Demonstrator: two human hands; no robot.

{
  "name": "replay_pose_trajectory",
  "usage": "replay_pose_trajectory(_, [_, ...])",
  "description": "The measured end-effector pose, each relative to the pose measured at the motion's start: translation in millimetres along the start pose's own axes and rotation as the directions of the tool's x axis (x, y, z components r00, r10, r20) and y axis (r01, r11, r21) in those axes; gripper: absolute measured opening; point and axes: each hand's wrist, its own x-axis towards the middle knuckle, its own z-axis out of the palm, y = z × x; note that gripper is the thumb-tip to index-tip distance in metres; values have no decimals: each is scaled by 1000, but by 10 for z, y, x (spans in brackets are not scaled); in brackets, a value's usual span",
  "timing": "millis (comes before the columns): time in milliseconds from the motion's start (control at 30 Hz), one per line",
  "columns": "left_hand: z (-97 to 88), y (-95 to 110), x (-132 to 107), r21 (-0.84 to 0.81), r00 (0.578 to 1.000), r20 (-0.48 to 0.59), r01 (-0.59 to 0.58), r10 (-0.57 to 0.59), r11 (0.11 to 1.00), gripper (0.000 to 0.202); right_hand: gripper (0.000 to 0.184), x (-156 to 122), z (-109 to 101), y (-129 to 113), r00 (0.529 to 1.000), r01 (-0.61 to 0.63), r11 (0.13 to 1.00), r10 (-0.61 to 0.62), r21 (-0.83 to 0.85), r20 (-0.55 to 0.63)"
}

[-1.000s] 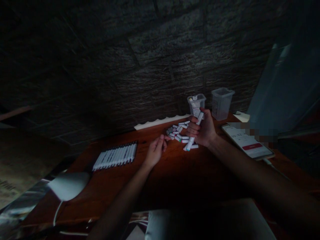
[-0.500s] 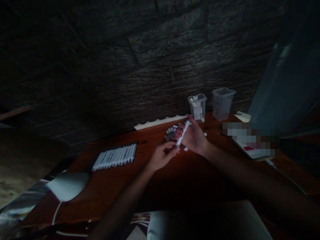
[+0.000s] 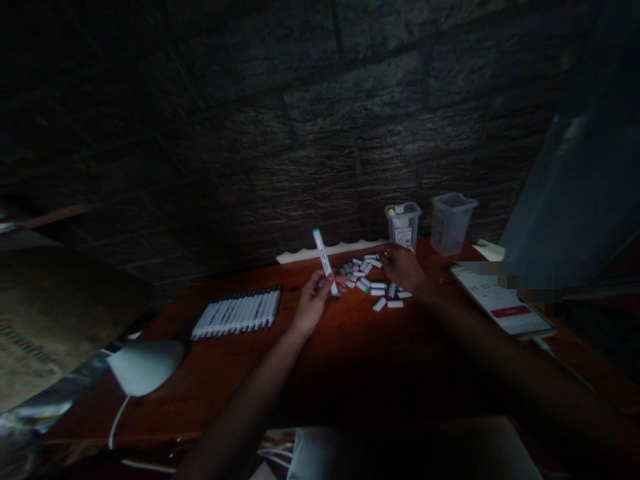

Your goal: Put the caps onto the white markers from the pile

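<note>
Clear tub (image 3: 403,227), small white pieces (image 3: 396,212) inside

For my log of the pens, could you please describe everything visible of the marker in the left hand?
The marker is a slim white barrel, plastic by its look, with teal ends. It stands nearly upright, top tilted left, above the wooden table. The left hand pinches its lower end; nothing else touches it.
</note>
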Motion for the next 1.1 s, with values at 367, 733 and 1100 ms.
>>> replay_pose_trajectory(367, [-72, 10, 18, -95, 993, 10, 118, -118, 988, 44, 35, 312, 190, -158, 942, -22, 912, 157, -410, 297])
replay_pose_trajectory(733, [2, -30, 2, 30, 993, 54, 103, -104, 994, 35, 42, -95, 87, -9, 968, 150, 910, -56, -387, 243])
replay_pose_trajectory(1100, [-3, 7, -17, -23, 997, -10, 82, -82, 996, 48, 36, -99, 29, 7, 972, 139, 974, -100, -178, 211])
